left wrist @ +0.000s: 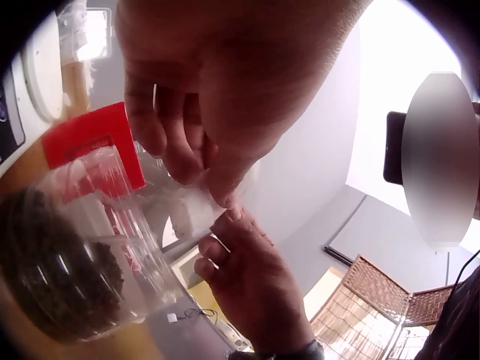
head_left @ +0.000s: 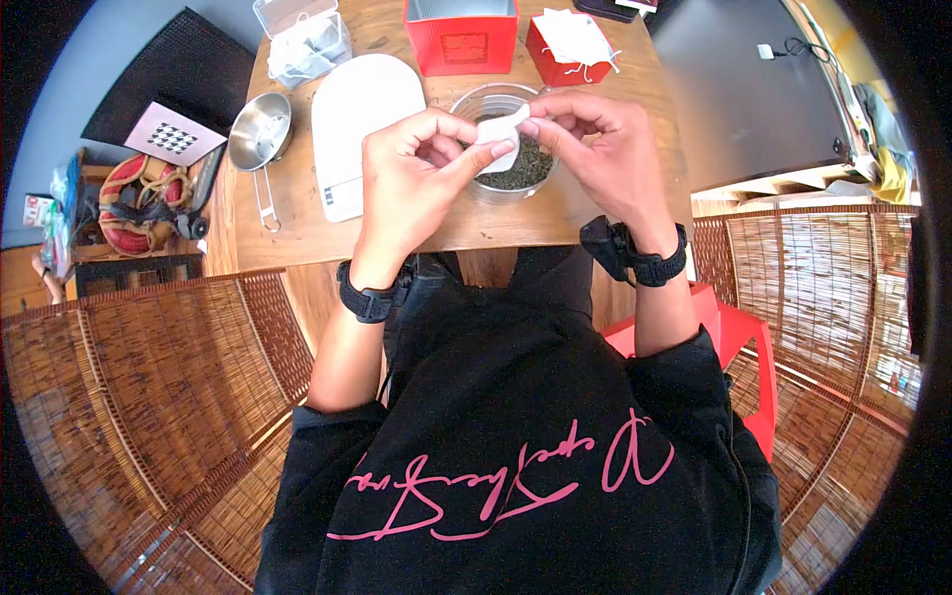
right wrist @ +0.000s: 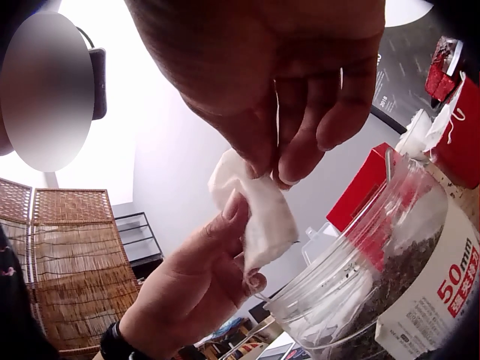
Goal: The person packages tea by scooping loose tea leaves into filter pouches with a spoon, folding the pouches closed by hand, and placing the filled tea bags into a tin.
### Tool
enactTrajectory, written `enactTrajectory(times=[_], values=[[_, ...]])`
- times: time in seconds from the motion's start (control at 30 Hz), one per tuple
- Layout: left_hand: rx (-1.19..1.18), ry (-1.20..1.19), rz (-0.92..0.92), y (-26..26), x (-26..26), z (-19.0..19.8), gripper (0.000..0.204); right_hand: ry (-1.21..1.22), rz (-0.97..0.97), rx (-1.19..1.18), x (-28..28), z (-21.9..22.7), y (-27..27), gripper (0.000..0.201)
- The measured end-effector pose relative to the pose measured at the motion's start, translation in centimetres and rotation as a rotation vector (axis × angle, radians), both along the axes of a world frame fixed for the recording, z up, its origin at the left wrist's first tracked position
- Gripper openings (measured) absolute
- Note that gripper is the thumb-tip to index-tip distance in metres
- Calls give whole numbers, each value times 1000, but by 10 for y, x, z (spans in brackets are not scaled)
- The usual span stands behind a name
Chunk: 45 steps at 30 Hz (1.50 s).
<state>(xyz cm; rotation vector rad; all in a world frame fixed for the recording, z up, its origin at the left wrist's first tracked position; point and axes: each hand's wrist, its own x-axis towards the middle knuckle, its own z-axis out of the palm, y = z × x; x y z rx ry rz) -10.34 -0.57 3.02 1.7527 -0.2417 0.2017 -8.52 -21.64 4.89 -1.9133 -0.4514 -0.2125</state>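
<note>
Both hands meet over a clear plastic jar (head_left: 459, 106) that holds dark dried leaves (head_left: 534, 167). Between them is a small white tea bag (head_left: 499, 130), soft and wrinkled, also seen up close in the right wrist view (right wrist: 266, 217). My left hand (head_left: 412, 169) pinches its lower part between thumb and fingers. At the bag's upper end, the thumb and forefinger of my right hand (head_left: 610, 149) pinch the material. The jar's label (right wrist: 431, 315) faces the right wrist camera. What the bag contains is hidden.
Left of the jar lies a white kitchen scale (head_left: 367, 109), with a small steel pan (head_left: 262, 129) beyond it. A lidded clear box (head_left: 309, 50) of white bags, an open red box (head_left: 461, 45) and a smaller red box (head_left: 573, 55) of stringed bags stand behind.
</note>
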Motion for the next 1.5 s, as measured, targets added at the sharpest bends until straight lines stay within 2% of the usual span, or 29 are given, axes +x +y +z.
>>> enactTrajectory(times=[0.13,0.23,0.47,0.53,0.63,0.77,0.83,0.97,1.07,1.13,1.27,1.37,1.43,1.5], values=[[-6,-8,9,-1,1,0,19,34,-30,-66,1,2,-3,18],[-65,24,30,-3,-1,6,22,8,-1,-25,1,2,-2,16],[-87,32,16,1,1,0,20,21,-16,-58,0,4,0,16],[-30,34,14,0,1,2,18,64,22,56,0,4,2,19],[6,-46,29,1,2,-4,15,75,37,61,1,1,2,24],[-58,-12,88,1,1,-1,14,81,64,97,-3,10,7,23],[-137,53,67,-1,-1,3,15,139,83,60,-1,4,3,21],[-151,58,49,-2,-1,2,15,156,63,73,-1,0,-2,17],[-135,61,59,-3,-2,2,15,171,57,-59,-3,4,-3,20],[-113,81,68,-3,-3,1,15,162,110,140,-4,3,4,21],[-90,34,57,-4,-4,1,14,182,146,228,3,-5,0,22],[-72,55,67,-2,-5,3,17,105,69,236,11,-2,-7,19],[-224,12,51,0,-4,2,24,75,-58,238,26,0,-20,19],[-210,12,62,6,-5,2,28,55,-62,259,49,-5,-40,18]])
